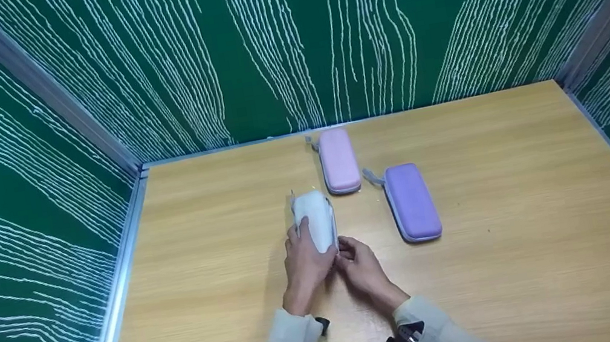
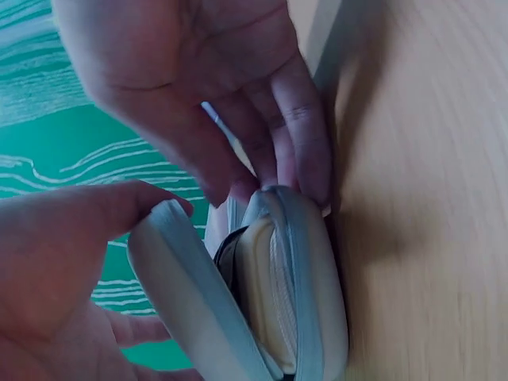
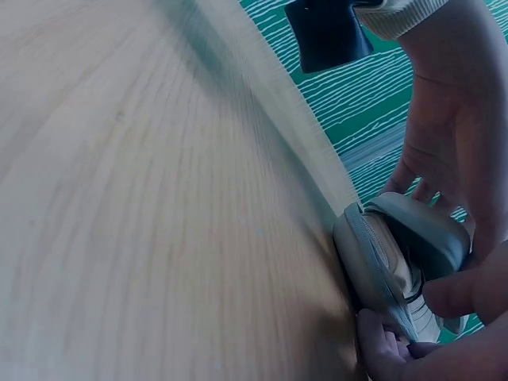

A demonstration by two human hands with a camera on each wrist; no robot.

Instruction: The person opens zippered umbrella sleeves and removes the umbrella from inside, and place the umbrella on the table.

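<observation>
A pale blue-white zip case [image 1: 314, 218] lies on the table, partly unzipped along its right side and near end. Inside the gap, the left wrist view shows a cream-coloured lining or content [image 2: 266, 294] and a dark band. My left hand [image 1: 304, 263] grips the lid from the left, thumb at its near edge. My right hand [image 1: 364, 268] pinches the lower half's rim at the near right corner; whether the zip pull is between the fingers cannot be seen. In the right wrist view the case [image 3: 373, 254] gapes between both hands.
A pink zip case [image 1: 339, 159] lies closed behind the pale one. To the right is a closed purple zip case [image 1: 413, 201] with a grey strap. The wooden table [image 1: 535, 232] meets green, white-lined walls [image 1: 315, 41] at the back and sides.
</observation>
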